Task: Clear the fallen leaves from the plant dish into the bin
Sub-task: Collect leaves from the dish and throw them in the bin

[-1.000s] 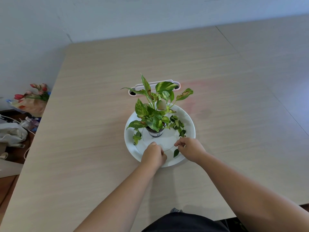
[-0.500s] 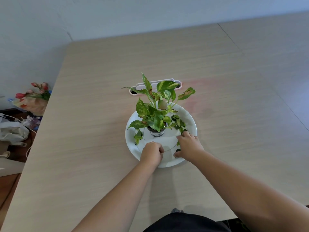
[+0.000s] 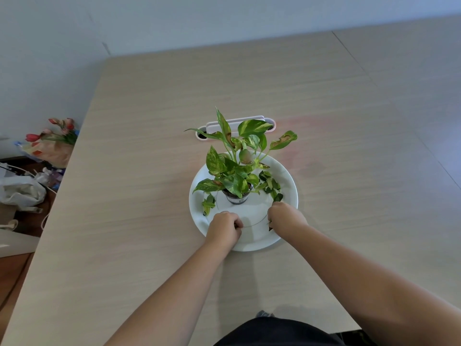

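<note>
A white plant dish (image 3: 287, 176) sits mid-table with a small potted plant (image 3: 237, 196) at its centre. Fallen leaves (image 3: 270, 184) lie piled on the dish right of the pot, and a few more fallen leaves (image 3: 208, 204) lie to its left. My left hand (image 3: 224, 227) rests as a closed fist on the near part of the dish; nothing shows inside it. My right hand (image 3: 287, 217) is curled over the dish's right side. Its knuckles touch the leaf pile, and a dark leaf tip (image 3: 270, 229) pokes out under it. No bin is in view.
A white, pink-rimmed slot fitting (image 3: 270, 126) sits in the table just behind the plant. Off the table's left edge are a bouquet of tulips (image 3: 59, 136) and bags (image 3: 20, 191) on the floor. The wall runs close behind the table.
My right hand has moved up and to the right along the dish to the leaf pile. The left fist has stayed on the near part of the dish.
</note>
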Demonstrator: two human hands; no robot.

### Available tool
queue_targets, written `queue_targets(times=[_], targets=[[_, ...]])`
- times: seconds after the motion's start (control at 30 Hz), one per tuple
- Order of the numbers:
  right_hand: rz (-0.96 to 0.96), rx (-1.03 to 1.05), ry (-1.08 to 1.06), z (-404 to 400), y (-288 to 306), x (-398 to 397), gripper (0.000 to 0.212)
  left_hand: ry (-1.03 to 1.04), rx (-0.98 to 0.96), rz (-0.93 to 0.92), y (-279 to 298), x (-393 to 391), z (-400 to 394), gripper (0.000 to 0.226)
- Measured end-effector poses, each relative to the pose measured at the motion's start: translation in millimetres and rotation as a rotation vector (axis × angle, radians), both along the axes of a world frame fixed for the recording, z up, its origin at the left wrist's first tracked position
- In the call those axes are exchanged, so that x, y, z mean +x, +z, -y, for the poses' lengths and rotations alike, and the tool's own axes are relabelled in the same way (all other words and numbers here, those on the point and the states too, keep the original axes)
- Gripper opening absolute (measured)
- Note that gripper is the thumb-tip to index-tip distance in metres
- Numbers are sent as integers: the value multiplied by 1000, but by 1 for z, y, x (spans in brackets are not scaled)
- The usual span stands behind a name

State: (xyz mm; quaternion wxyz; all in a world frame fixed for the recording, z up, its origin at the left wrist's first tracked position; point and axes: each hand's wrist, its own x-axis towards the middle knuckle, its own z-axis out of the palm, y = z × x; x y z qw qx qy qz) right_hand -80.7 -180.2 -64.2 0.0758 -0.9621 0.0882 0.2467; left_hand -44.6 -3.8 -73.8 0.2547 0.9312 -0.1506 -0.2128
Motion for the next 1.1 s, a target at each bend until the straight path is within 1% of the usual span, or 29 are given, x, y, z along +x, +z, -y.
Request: queue_targets(times=[0.07, 0.13, 0.2, 0.27, 0.33, 0.4, 0.47, 0.57, 0.67, 0.73, 0.83, 0.97, 1.1], targets=[[-10, -12, 69, 2, -3, 2, 20, -3, -2, 1, 0, 0, -1, 17], [-23, 25, 116, 6, -5, 4, 24, -1, -5, 1, 0, 0, -1, 17], [-30, 112, 106, 11, -5, 6, 21, 0, -9, 0, 1, 0, -1, 17], [-2, 206, 51, 17, -2, 8, 15, -1, -7, -6, 1, 0, -1, 16], [84, 346, -97, 21, 5, 9, 14, 0, -6, -22, 1, 1, -1, 16], [196, 502, -315, 25, 14, 10, 9, 16, -17, -41, 1, 1, -1, 17], [298, 616, -503, 31, 24, 9, 5, 53, -56, -61, 3, 1, 0, 17], [371, 789, -755, 43, 32, 3, 11, 115, -151, -97, 10, -5, 8, 15], [407, 986, -954, 55, 30, -11, 20, 150, -260, -159, 21, -15, 27, 12], [431, 1118, -1054, 60, 27, -24, 27, 160, -327, -217, 28, -24, 45, 10], [469, 1251, -1169, 65, 24, -47, 33, 134, -389, -301, 38, -39, 73, 8], [521, 1388, -1334, 81, 24, -84, 27, 50, -464, -396, 48, -65, 112, 11], [615, 1450, -1457, 116, 28, -139, 23, -57, -432, -487, 52, -99, 158, 15]])
